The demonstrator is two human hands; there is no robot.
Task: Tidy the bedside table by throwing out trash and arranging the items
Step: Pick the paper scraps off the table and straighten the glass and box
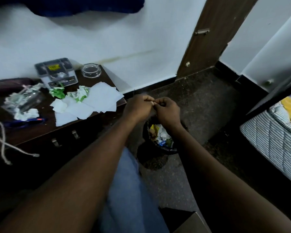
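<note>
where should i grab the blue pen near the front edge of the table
Pinch the blue pen at mid-barrel from above, fingers across its width, coming from the front edge of the table: it lies flat along that edge, and a crumpled tissue crowds its far side.

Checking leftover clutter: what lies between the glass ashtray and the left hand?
In the head view, loose white paper sheets lie on the bedside table between the glass ashtray and the left hand, which with the right hand pinches a small pale scrap.

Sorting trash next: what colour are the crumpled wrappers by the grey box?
The crumpled wrappers are green and white; head view.
</note>
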